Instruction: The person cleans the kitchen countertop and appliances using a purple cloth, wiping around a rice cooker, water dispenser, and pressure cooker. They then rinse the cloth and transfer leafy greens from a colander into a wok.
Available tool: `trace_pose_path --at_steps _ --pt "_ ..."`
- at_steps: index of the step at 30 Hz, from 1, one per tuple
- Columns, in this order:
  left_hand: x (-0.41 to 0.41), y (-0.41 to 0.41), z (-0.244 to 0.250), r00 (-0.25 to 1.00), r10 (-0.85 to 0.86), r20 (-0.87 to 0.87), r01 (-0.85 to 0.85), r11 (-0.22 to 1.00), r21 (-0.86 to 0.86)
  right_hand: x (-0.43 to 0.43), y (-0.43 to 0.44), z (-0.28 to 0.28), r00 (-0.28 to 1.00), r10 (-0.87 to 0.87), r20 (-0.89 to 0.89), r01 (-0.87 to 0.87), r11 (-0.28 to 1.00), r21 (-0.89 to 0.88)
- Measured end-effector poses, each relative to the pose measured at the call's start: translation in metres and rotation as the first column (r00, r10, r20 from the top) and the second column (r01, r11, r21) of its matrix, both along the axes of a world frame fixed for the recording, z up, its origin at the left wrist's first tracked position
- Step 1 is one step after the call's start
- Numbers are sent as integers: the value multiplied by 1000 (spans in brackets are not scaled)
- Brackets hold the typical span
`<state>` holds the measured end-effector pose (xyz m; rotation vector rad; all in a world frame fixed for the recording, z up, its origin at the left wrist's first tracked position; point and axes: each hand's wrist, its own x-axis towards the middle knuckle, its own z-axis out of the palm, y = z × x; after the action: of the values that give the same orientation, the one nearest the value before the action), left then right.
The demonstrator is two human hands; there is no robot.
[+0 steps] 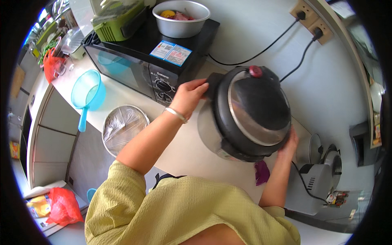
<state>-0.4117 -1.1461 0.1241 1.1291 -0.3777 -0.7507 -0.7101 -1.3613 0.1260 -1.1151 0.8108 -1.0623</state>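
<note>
Both my hands hold an electric pressure cooker (260,98) with a black lid, a steel body and a red knob on top. My left hand (190,93), with a silver bangle at the wrist, grips the black handle on the cooker's left side. On the opposite side, my right hand (289,144) supports the rim, its fingers partly hidden behind the cooker. The lid is closed and the cooker looks tilted; whether its base touches the counter (186,144) cannot be told. A purple cloth (262,173) lies near my right forearm.
A Galanz microwave (128,70) carries a metal bowl (180,27) of food and a green container (119,24). Left of my arm are a plastic-wrapped round dish (124,125) and a blue strainer (87,90). Power cords run to a wall outlet (310,21). A grey appliance (309,186) stands right.
</note>
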Motion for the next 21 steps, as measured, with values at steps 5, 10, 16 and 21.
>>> trace_pose_path --at_steps 5,10,16,21 --pt "-12 -50 19 993 -116 18 116 993 12 -26 -63 9 992 -105 -64 102 994 -46" --pt "-19 -104 22 973 -230 -33 232 969 87 -57 -134 -1 995 -99 -21 99 995 -22" --pt "-39 -147 9 945 -318 -81 323 945 58 -96 -184 -25 994 -102 -47 102 995 -8" --pt "-49 -162 11 916 -393 -78 397 917 37 -95 -176 -11 997 -70 -33 73 994 79"
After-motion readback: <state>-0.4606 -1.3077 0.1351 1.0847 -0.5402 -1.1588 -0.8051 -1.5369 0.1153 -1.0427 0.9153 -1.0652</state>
